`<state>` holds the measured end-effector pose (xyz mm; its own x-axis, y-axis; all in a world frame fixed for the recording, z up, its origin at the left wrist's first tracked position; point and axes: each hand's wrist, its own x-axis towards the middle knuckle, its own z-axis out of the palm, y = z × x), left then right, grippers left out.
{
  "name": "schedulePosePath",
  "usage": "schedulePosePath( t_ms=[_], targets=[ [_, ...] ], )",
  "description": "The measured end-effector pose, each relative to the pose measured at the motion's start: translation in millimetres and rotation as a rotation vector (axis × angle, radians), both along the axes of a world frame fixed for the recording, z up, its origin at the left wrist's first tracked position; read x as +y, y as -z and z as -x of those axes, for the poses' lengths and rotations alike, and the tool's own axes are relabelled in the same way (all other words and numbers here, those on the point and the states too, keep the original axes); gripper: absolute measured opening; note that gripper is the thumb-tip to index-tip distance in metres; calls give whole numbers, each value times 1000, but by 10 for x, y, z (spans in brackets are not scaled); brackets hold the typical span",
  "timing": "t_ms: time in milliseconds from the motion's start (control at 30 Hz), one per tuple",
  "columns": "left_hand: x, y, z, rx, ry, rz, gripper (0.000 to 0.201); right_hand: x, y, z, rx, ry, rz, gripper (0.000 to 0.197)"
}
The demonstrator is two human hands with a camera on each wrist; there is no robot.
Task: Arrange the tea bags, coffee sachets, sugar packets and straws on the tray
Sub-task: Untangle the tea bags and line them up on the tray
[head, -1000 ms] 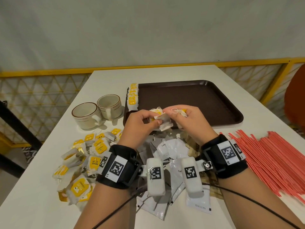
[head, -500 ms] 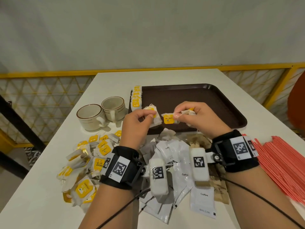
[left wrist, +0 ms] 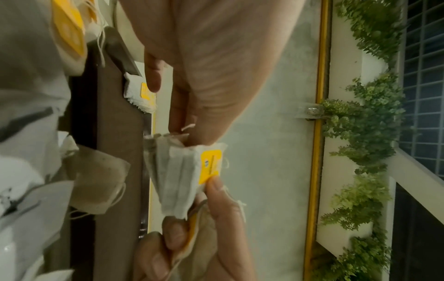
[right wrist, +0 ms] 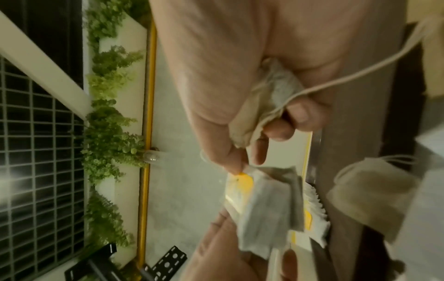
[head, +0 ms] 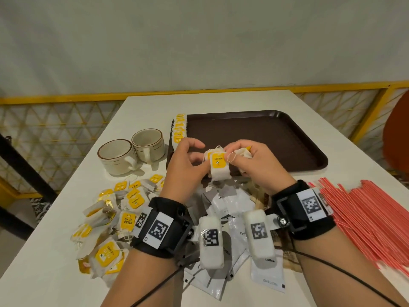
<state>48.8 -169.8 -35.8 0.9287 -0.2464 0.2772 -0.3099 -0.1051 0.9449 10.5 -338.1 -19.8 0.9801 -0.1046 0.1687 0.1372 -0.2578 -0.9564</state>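
Squaring up a small stack of tea bags above the tray's near edge.

My left hand point(head: 184, 167) pinches a little stack of white paper tea bags with yellow tags point(head: 218, 166) between thumb and fingers, tag face towards me, long axis upright. My right hand point(head: 254, 165) curls round another crumpled tea bag point(right wrist: 271, 89), and its fingertips point(left wrist: 216, 185) touch the stack's edge, I judge to align it. I hold them over the dark brown plastic tray point(head: 276, 138) so they can join the row of tea bags point(head: 178, 131) along its left edge. Loose tea bags point(head: 110, 220), white coffee sachets point(head: 230, 204) and red straws point(head: 365, 218) lie along the white desk point(head: 155, 107) at its near edge.
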Motion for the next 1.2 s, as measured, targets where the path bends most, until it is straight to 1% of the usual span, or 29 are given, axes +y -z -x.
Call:
schedulePosePath(
  t_ms=[100, 200, 233, 300, 333, 400, 500, 567, 600, 667, 733, 800, 867, 933, 1000, 1133, 1200],
  targets=[
    [0, -12, 17, -21, 64, 26, 27, 29, 36, -9, -12, 41, 8, 7],
    [1, -30, 40, -74, 181, 28, 16, 22, 59, -28, -52, 81, 18, 3],
    [2, -34, 46, -101, 209, -7, 16, 16, 70, -34, -62, 96, 30, 2],
    [-8, -21, 49, -142, 221, -100, 31, 19, 86, -35, -54, 117, 30, 5],
    [-17, -18, 49, -142, 202, -132, 37, 31, 87, -30, -30, 117, -5, 7],
    [-28, -9, 45, -126, 137, -156, 41, 74, 63, -31, 54, 85, -172, 13],
    [-33, 17, 33, -78, 75, -222, 30, 95, 6, -55, 244, 47, -518, 37],
    [-41, 27, 32, -30, 65, -234, 26, 54, 2, -71, 304, -6, -737, 50],
    [-49, 35, 33, -20, 56, -234, 26, 36, 3, -69, 305, -36, -804, 51],
    [-65, 51, 29, -28, 25, -236, 27, 20, 1, -52, 298, -68, -864, 48],
    [-73, 57, 27, -30, 7, -230, 25, 39, -17, -37, 288, -64, -898, 41],
    [-80, 54, 37, -14, 27, -224, 23, 84, -17, -33, 283, -52, -928, 36],
    [-97, 45, 58, -15, 44, -249, 22, 121, 14, -53, 257, -28, -878, 32],
    [-106, 47, 61, -19, 18, -249, 25, 139, 44, -64, 227, -26, -785, 31],
    [-102, 63, 34, -18, -15, -227, 24, 145, 40, -53, 212, -80, -726, 32],
    [-70, 99, -34, -49, -56, -246, 14, 137, 9, -24, 177, -171, -753, 34],
    [-64, 101, -50, -57, -72, -248, 13, 134, 19, -27, 160, -187, -739, 35]
  ],
)
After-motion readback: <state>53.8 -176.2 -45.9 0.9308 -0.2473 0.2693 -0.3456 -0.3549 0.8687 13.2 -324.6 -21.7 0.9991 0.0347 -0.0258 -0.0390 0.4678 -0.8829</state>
